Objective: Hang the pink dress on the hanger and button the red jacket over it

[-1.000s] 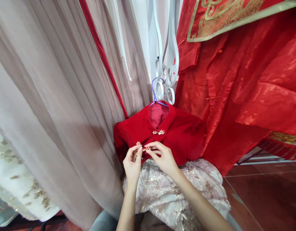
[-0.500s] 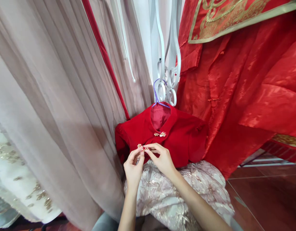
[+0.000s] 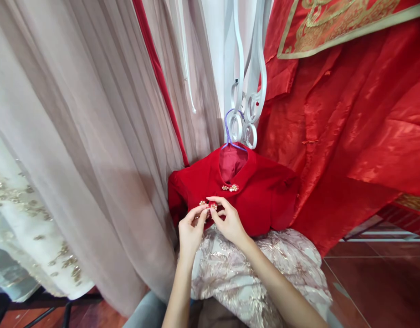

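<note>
A red velvet jacket [image 3: 258,200] hangs on a purple hanger [image 3: 227,132]. Its collar is joined by a gold flower clasp [image 3: 230,187] with pearl-like beads. Lower on the front edge, my left hand [image 3: 192,228] pinches the red fabric between thumb and fingers. Close beside it, my right hand [image 3: 228,223] pinches a second beaded flower clasp [image 3: 213,206], the fingertips of both hands nearly touching. Another flower piece [image 3: 202,203] shows just above my left fingers. What lies beneath the fingertips is partly hidden.
Pale pink sheer fabric [image 3: 104,150] hangs on the left, beside a white gown with gold trim [image 3: 63,255]. A white scrolled metal frame [image 3: 250,136] stands behind the jacket. Red satin garments [image 3: 340,150] hang right. Patterned silvery fabric [image 3: 244,282] lies below, over red floor tiles [image 3: 377,278].
The view has shifted slightly, so everything sits a bit further right. My right fingers have turned, and the beaded flower between my hands now shows more plainly.
</note>
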`<act>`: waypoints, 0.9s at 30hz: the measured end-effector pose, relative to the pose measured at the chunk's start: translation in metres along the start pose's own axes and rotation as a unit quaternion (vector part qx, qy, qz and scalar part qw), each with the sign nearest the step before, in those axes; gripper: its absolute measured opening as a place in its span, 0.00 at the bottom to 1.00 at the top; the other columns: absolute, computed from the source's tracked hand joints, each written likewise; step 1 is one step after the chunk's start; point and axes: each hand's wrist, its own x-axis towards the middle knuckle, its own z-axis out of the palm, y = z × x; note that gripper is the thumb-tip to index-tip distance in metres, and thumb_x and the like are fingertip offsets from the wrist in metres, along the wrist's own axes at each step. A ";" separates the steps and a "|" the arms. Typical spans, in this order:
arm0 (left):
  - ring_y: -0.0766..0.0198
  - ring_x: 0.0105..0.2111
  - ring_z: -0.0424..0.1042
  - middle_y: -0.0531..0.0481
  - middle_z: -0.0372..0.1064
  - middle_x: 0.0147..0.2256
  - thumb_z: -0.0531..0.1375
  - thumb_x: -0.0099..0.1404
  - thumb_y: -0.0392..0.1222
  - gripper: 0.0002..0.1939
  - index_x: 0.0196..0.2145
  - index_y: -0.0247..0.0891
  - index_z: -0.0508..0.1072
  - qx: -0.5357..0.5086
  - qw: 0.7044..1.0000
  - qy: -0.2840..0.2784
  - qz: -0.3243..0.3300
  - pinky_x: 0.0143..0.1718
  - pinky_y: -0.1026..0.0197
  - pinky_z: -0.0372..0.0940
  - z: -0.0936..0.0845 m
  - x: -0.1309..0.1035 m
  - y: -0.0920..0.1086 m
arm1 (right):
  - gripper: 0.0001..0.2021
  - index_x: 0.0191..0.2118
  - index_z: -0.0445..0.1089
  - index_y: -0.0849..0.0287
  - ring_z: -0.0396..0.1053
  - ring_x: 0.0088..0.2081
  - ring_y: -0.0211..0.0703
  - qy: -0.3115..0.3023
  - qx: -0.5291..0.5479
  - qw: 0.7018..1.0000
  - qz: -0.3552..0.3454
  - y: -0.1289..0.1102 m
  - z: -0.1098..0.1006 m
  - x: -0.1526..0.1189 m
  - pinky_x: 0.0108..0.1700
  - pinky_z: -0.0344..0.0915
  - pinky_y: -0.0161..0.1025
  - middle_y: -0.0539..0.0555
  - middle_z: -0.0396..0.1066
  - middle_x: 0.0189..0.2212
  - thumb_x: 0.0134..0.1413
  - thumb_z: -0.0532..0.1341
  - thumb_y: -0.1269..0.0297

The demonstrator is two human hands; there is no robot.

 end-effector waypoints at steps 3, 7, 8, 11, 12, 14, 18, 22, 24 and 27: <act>0.59 0.37 0.75 0.47 0.76 0.35 0.64 0.55 0.45 0.10 0.34 0.38 0.79 0.025 0.999 -0.020 0.013 0.40 0.59 0.70 -0.006 0.005 0.006 | 0.13 0.46 0.66 0.56 0.72 0.39 0.39 -0.005 -0.008 1.000 -0.011 -0.001 0.000 0.001 0.37 0.73 0.35 0.55 0.70 0.44 0.55 0.55 0.69; 0.60 0.35 0.74 0.47 0.74 0.34 0.64 0.55 0.46 0.10 0.33 0.39 0.79 0.067 0.996 -0.058 0.032 0.32 0.63 0.70 -0.014 0.012 0.014 | 0.13 0.44 0.68 0.56 0.71 0.41 0.39 -0.016 -0.031 0.999 -0.036 -0.005 -0.001 0.005 0.36 0.72 0.33 0.54 0.71 0.43 0.52 0.55 0.72; 0.60 0.35 0.74 0.47 0.74 0.34 0.64 0.55 0.46 0.10 0.33 0.39 0.79 0.077 0.994 -0.068 0.036 0.32 0.63 0.70 -0.015 0.014 0.015 | 0.13 0.44 0.68 0.56 0.71 0.41 0.39 -0.022 -0.035 0.998 -0.039 -0.006 -0.002 0.007 0.36 0.72 0.33 0.54 0.71 0.43 0.52 0.55 0.72; 0.62 0.33 0.73 0.48 0.72 0.33 0.64 0.55 0.47 0.12 0.36 0.39 0.76 0.086 0.994 -0.060 0.042 0.30 0.64 0.69 -0.015 0.016 0.017 | 0.12 0.44 0.68 0.56 0.71 0.41 0.38 -0.047 -0.035 0.997 -0.041 -0.008 -0.009 0.011 0.37 0.72 0.34 0.53 0.71 0.43 0.53 0.55 0.70; 0.63 0.32 0.72 0.49 0.72 0.32 0.64 0.55 0.47 0.13 0.37 0.38 0.75 0.078 0.995 -0.043 0.038 0.29 0.64 0.69 -0.013 0.015 0.015 | 0.12 0.45 0.68 0.56 0.71 0.41 0.38 -0.057 -0.031 0.997 -0.038 -0.008 -0.012 0.012 0.38 0.72 0.34 0.53 0.71 0.43 0.54 0.56 0.69; 0.65 0.29 0.71 0.50 0.70 0.30 0.64 0.55 0.47 0.15 0.38 0.37 0.71 0.061 0.998 0.006 0.026 0.27 0.65 0.67 -0.007 0.009 0.007 | 0.14 0.48 0.67 0.55 0.70 0.43 0.39 -0.054 -0.020 0.998 -0.022 -0.007 -0.022 0.009 0.40 0.73 0.35 0.54 0.70 0.45 0.55 0.56 0.68; 0.63 0.31 0.71 0.47 0.71 0.33 0.57 0.61 0.48 0.12 0.35 0.37 0.71 0.120 0.990 0.069 0.014 0.32 0.62 0.67 0.009 -0.015 -0.025 | 0.11 0.44 0.69 0.57 0.70 0.44 0.42 0.028 -0.014 0.997 0.064 0.005 -0.043 -0.015 0.39 0.74 0.38 0.56 0.70 0.44 0.57 0.55 0.64; 0.58 0.42 0.71 0.43 0.71 0.41 0.52 0.63 0.40 0.11 0.41 0.36 0.69 0.172 0.985 0.024 0.017 0.46 0.55 0.65 0.023 -0.038 -0.055 | 0.11 0.43 0.69 0.57 0.71 0.43 0.44 0.006 -0.068 0.991 0.116 0.026 -0.045 -0.045 0.36 0.75 0.39 0.57 0.71 0.42 0.56 0.55 0.64; 0.58 0.42 0.71 0.43 0.71 0.40 0.50 0.62 0.36 0.12 0.40 0.36 0.70 0.192 0.981 -0.027 0.019 0.46 0.54 0.64 0.027 -0.043 -0.060 | 0.13 0.46 0.67 0.56 0.70 0.45 0.45 0.005 -0.104 0.989 0.108 0.038 -0.039 -0.055 0.39 0.74 0.41 0.57 0.70 0.44 0.54 0.55 0.67; 0.59 0.40 0.70 0.44 0.70 0.39 0.48 0.60 0.32 0.15 0.39 0.37 0.72 0.205 0.974 -0.092 0.026 0.45 0.55 0.64 0.026 -0.044 -0.058 | 0.13 0.45 0.63 0.57 0.71 0.43 0.44 0.015 -0.124 0.987 0.104 0.054 -0.027 -0.062 0.44 0.72 0.45 0.57 0.70 0.41 0.51 0.56 0.69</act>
